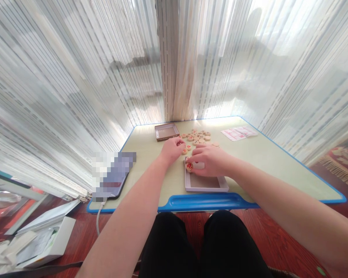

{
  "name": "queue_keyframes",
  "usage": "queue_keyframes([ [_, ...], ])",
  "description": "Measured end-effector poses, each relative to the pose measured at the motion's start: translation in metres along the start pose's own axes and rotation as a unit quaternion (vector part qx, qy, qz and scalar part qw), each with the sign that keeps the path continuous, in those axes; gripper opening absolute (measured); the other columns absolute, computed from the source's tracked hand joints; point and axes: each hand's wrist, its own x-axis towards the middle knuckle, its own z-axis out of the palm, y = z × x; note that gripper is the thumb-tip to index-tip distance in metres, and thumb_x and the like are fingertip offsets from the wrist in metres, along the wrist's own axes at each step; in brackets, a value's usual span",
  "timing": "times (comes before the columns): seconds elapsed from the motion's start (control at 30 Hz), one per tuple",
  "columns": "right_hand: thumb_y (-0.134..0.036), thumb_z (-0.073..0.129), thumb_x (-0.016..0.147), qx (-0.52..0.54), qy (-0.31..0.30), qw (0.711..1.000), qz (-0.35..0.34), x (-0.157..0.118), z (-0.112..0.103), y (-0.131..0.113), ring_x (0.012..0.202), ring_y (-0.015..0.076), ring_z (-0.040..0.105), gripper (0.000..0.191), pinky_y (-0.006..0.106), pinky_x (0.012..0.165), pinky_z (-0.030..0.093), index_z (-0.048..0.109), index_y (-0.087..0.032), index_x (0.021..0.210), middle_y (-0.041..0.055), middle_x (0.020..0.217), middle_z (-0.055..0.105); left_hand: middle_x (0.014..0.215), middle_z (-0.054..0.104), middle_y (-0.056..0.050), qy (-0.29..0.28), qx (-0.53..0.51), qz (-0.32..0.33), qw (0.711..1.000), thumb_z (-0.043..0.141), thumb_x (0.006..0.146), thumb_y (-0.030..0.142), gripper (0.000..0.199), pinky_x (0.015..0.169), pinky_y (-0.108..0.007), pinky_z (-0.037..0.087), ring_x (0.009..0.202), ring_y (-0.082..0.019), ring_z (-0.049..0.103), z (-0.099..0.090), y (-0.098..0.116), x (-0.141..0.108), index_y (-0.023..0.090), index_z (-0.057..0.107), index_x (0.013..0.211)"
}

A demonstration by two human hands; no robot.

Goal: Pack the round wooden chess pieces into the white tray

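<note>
Round wooden pieces with red or dark characters lie in a loose group (202, 137) on the pale green table. My left hand (173, 149) is at the group's left side, fingers curled together near some red-marked pieces (188, 147); what it holds, if anything, is hidden. Over the upper part of an open shallow box (207, 189) is my right hand (209, 159), its fingertips at the pieces in the box's upper left corner. One red-marked piece (189, 167) shows there below the fingers, with another partly covered above it. Whether the right fingers grip a piece is unclear.
Another shallow box part (167, 132) rests at the back left. A folded red-and-white sheet (239, 133) lies at the back right. On the left, a phone (116, 179) with a white cable is partly blurred out. A blue tray groove (204, 201) lines the table's front edge.
</note>
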Motion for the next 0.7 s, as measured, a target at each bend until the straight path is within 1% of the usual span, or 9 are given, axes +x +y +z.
queue_keyframes([
  [0.17, -0.031, 0.059, 0.075, 0.024, 0.011, 1.0, -0.004, 0.0002, -0.0004, 0.0016, 0.074, 0.0173, 0.051, 0.02, 0.028, 0.066, 0.038, 0.072, -0.023, 0.087, 0.0044, 0.073, 0.065, 0.06, 0.059, 0.002, 0.001, 0.013, -0.004, 1.0, 0.052, 0.069, 0.026, 0.014, 0.057, -0.023, 0.038, 0.058, -0.011, 0.051, -0.0004, -0.0019, 0.0002, 0.016, 0.063, 0.068],
  [0.33, -0.032, 0.06, 0.073, 0.014, 0.019, 1.0, 0.003, -0.0004, -0.0007, 0.0018, 0.073, 0.0176, 0.049, 0.016, 0.028, 0.064, 0.037, 0.071, -0.023, 0.08, 0.0044, 0.072, 0.065, 0.058, 0.058, 0.002, -0.006, 0.014, -0.002, 1.0, 0.052, 0.068, 0.025, 0.014, 0.056, -0.023, 0.038, 0.057, -0.011, 0.05, 0.001, -0.0039, 0.0004, 0.016, 0.062, 0.066],
  [0.53, -0.03, 0.06, 0.071, 0.006, 0.014, 1.0, -0.006, 0.0007, 0.0007, 0.0006, 0.072, 0.018, 0.049, 0.014, 0.028, 0.064, 0.037, 0.07, -0.02, 0.077, 0.0052, 0.07, 0.063, 0.061, 0.06, 0.001, -0.009, 0.033, 0.003, 0.999, 0.052, 0.068, 0.025, 0.014, 0.058, -0.024, 0.039, 0.06, -0.012, 0.052, 0.0006, -0.0017, -0.0011, 0.016, 0.062, 0.067],
  [0.7, -0.025, 0.06, 0.07, 0.026, 0.011, 1.0, -0.005, 0.0011, 0.0029, -0.0009, 0.072, 0.0172, 0.049, 0.012, 0.029, 0.066, 0.039, 0.069, -0.02, 0.077, 0.004, 0.07, 0.063, 0.058, 0.058, 0.002, -0.015, 0.041, -0.001, 0.999, 0.051, 0.068, 0.024, 0.014, 0.056, -0.023, 0.039, 0.057, -0.012, 0.05, 0.0, 0.0011, -0.0024, 0.016, 0.062, 0.067],
])
